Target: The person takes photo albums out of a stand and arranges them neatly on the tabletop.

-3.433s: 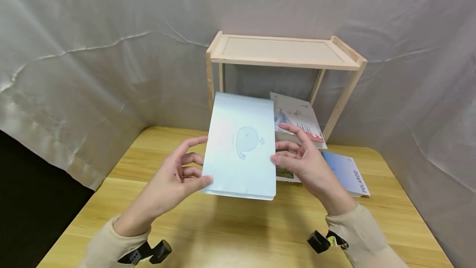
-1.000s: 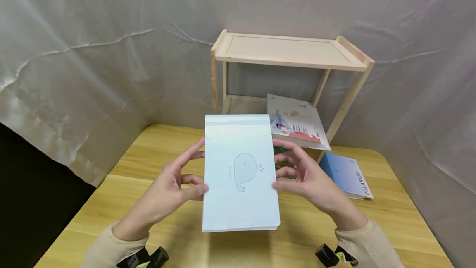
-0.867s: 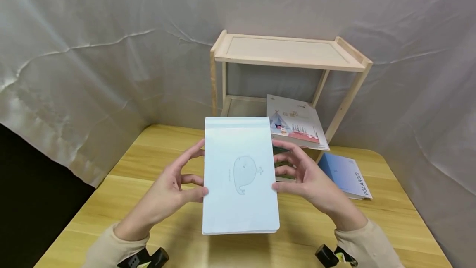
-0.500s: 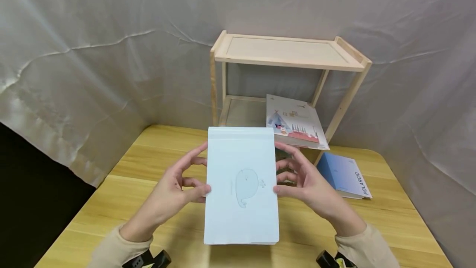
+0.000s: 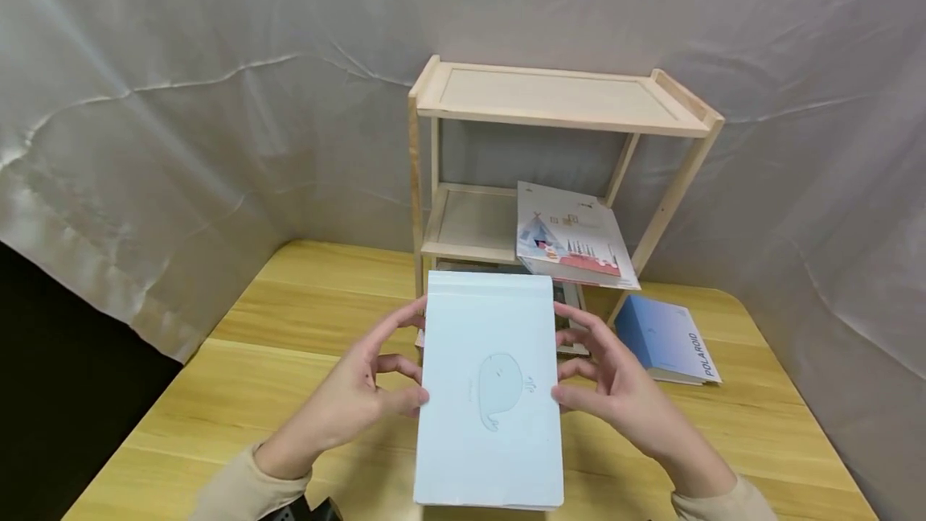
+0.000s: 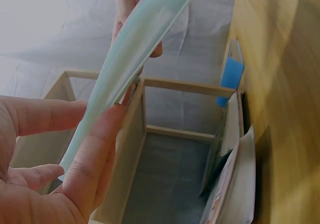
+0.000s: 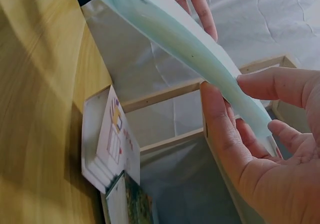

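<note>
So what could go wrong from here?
The whale notebook could slip: the left hand and right hand hold it only at its long sides. It might bend more; the wrist views show it bowed. The tent-picture book seems to overhang the front of the shelf, so a bump might dislodge it.

Your right wrist view crops the green-covered book [image 7: 134, 201]; the pale blue book [image 5: 492, 316] bears illegibly small lettering [image 5: 470, 390].

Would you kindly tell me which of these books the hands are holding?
The pale blue whale book, pinched at its long sides by the left hand and right hand; the POLAROID book and the tent-picture book lie untouched.
</note>
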Tool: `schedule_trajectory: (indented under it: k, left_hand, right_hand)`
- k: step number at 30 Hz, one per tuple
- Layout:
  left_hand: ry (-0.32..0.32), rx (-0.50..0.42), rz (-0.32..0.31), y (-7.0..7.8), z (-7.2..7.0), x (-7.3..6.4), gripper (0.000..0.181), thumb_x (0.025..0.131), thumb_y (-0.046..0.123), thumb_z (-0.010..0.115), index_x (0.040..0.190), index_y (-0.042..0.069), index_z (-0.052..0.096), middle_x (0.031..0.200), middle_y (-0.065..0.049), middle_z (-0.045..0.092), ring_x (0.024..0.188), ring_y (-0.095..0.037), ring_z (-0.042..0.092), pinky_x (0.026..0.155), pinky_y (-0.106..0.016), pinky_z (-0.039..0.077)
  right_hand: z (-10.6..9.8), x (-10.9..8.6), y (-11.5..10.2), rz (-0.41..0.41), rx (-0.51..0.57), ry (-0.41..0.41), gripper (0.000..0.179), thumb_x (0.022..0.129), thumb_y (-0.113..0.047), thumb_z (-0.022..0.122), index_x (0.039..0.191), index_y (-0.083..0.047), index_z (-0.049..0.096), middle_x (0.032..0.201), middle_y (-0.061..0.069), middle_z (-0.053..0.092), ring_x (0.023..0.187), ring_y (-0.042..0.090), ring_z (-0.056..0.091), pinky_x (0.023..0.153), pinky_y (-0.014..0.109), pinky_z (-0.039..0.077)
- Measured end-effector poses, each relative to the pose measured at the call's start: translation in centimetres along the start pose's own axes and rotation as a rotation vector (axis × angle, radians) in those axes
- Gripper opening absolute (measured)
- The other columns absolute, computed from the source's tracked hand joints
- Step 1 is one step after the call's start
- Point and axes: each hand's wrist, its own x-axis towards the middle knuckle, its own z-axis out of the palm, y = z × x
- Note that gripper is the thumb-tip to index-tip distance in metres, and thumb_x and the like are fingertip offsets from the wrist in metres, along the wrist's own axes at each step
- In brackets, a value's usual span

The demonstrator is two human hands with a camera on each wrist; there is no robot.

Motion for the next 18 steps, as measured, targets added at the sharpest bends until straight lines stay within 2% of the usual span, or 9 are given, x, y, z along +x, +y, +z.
schedule_trajectory:
  k: [3, 9, 14, 18]
  left_hand:
    - [-0.01, -0.005, -0.017, -0.4, 0.6, 0.1, 0.104, 0.085, -0.017, 0.072, 0.17, 0.029, 0.032, 0.163, -0.017, 0.032, 0.096, -0.016, 0.073, 0.072, -0.046, 0.069]
    - [-0.026, -0.035, -0.036, -1.2, 1.6, 0.4, 0.106, 0.086, -0.016, 0.072, 0.17, 0.032, 0.031, 0.167, -0.015, 0.029, 0.099, -0.016, 0.074, 0.074, -0.055, 0.067]
    - [-0.034, -0.051, -0.041, -1.7, 2.3, 0.8, 0.106, 0.085, -0.017, 0.072, 0.17, 0.032, 0.031, 0.173, -0.012, 0.024, 0.098, -0.015, 0.074, 0.074, -0.053, 0.068]
    - [-0.039, -0.057, -0.055, -2.0, 2.9, 1.1, 0.106, 0.085, -0.017, 0.072, 0.17, 0.032, 0.031, 0.173, -0.011, 0.026, 0.098, -0.017, 0.074, 0.073, -0.05, 0.068]
  right_hand:
    - [-0.2, -0.7, 0.4, 0.006, -0.012, 0.023, 0.089, 0.095, 0.005, 0.074, 0.169, -0.018, 0.029, 0.154, 0.023, 0.037, 0.099, 0.018, 0.072, 0.076, 0.038, 0.068]
    - [-0.7, -2.0, 1.2, -0.018, 0.015, 0.038, 0.088, 0.095, 0.008, 0.072, 0.169, -0.015, 0.03, 0.169, 0.011, 0.026, 0.094, 0.015, 0.072, 0.075, 0.034, 0.068]
    - [-0.9, -2.8, 1.5, 0.002, 0.015, 0.06, 0.087, 0.097, 0.005, 0.071, 0.17, -0.018, 0.029, 0.171, 0.003, 0.023, 0.094, 0.013, 0.072, 0.076, 0.035, 0.068]
    - [-1.2, -3.3, 1.8, 0.005, 0.013, 0.068, 0.087, 0.099, 0.006, 0.07, 0.171, -0.018, 0.028, 0.172, 0.003, 0.022, 0.094, 0.012, 0.072, 0.077, 0.038, 0.068]
